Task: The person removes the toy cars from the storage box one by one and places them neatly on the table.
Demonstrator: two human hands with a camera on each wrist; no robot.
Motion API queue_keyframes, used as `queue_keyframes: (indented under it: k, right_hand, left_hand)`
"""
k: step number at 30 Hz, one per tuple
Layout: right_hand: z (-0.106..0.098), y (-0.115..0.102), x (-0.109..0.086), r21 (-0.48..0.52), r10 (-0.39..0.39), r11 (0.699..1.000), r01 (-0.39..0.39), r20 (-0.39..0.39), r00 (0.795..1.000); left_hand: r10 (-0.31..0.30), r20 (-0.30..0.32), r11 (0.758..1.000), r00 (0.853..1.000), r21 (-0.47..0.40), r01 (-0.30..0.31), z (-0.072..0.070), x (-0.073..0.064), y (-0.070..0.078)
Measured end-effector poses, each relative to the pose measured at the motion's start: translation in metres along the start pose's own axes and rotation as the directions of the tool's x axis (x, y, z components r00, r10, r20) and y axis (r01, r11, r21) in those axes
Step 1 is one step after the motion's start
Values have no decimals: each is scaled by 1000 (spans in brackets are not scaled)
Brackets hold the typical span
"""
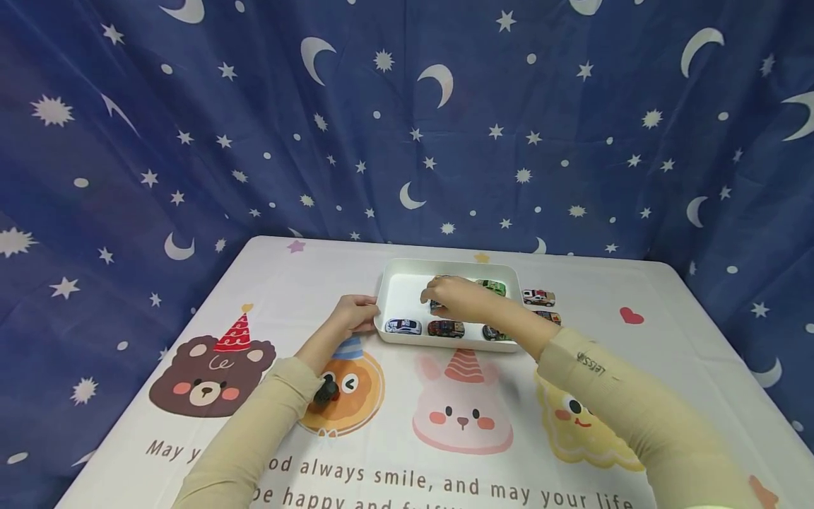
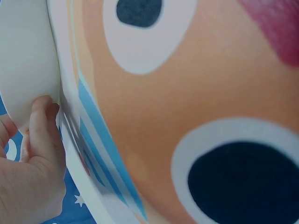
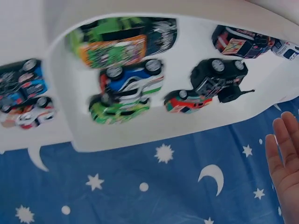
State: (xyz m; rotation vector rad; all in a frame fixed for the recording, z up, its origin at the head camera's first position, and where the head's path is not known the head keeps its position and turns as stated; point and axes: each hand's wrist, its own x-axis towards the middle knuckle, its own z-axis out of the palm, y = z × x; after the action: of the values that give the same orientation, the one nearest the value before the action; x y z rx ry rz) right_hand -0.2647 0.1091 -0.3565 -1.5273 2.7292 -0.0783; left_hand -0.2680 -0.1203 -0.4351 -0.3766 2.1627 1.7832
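A shallow white tray (image 1: 407,277) holding several toy cars stands toward the table's far side. At its left end my left hand (image 1: 355,313) grips the wall, thumb and fingers on either side of the edge in the left wrist view. My right hand (image 1: 459,297) hovers over the tray's middle, partly covering a toy car (image 1: 436,307). In the right wrist view its fingers (image 3: 283,140) are extended, holding nothing visible. Along the tray's near side sit a white-and-blue car (image 1: 403,326), a dark car (image 1: 446,329) and a green-and-black car (image 1: 494,334). A green car (image 1: 492,287) is at the back right.
Just right of the tray, a white-and-red toy car (image 1: 539,297) and a darker one (image 1: 550,317) lie on the printed tablecloth (image 1: 356,488). A small black object (image 1: 326,391) shows beside the left cuff. Behind the table hangs a blue curtain (image 1: 356,177) with moons and stars.
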Motion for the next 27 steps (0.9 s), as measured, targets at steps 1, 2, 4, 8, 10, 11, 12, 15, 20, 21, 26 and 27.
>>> queue_keyframes:
  k: [1, 2, 4, 8, 10, 11, 12, 15, 20, 21, 26, 27]
  right_hand:
    - [1, -1, 3, 4, 12, 1000, -12, 13, 1000]
    - [2, -2, 6, 8, 18, 1000, -18, 25, 1000]
    - [3, -3, 12, 17, 22, 1000, -23, 42, 999]
    - [8, -7, 21, 53, 16, 998, -19, 51, 999]
    - [12, -8, 25, 68, 22, 997, -26, 56, 998]
    - [14, -8, 26, 81, 28, 996, -33, 61, 998]
    - [16, -9, 28, 89, 33, 995, -38, 63, 997]
    - [22, -11, 31, 129, 58, 989, -66, 63, 996]
    - [32, -15, 34, 262, 144, 954, -145, 22, 989]
    - [34, -16, 34, 298, 167, 940, -164, 14, 986]
    - [47, -15, 35, 437, 249, 873, -216, -18, 968]
    - [49, -15, 36, 460, 262, 860, -222, -24, 965]
  left_hand:
    - [0, 0, 1000, 1000, -7, 0, 0, 0, 1]
    - [1, 1, 1000, 1000, -14, -1, 0, 0, 1]
    - [3, 4, 1000, 1000, -22, -3, 1, -1, 2]
    - [7, 2, 1000, 1000, -14, -7, 1, -3, 3]
    - [10, 2, 1000, 1000, -13, -10, 2, -3, 2]
    - [10, 1, 1000, 1000, -17, -10, 2, -3, 2]
    - [10, 0, 1000, 1000, -21, -10, 2, -2, 1]
    - [9, -2, 999, 1000, -36, -9, 2, -1, 0]
    - [19, 2, 1000, 1000, -20, -19, 1, 0, 0]
    - [20, 2, 1000, 1000, -12, -20, 1, 0, 0]
    - [19, 3, 1000, 1000, 4, -19, -1, -1, -1]
    - [19, 3, 1000, 1000, 2, -19, -2, -1, -1]
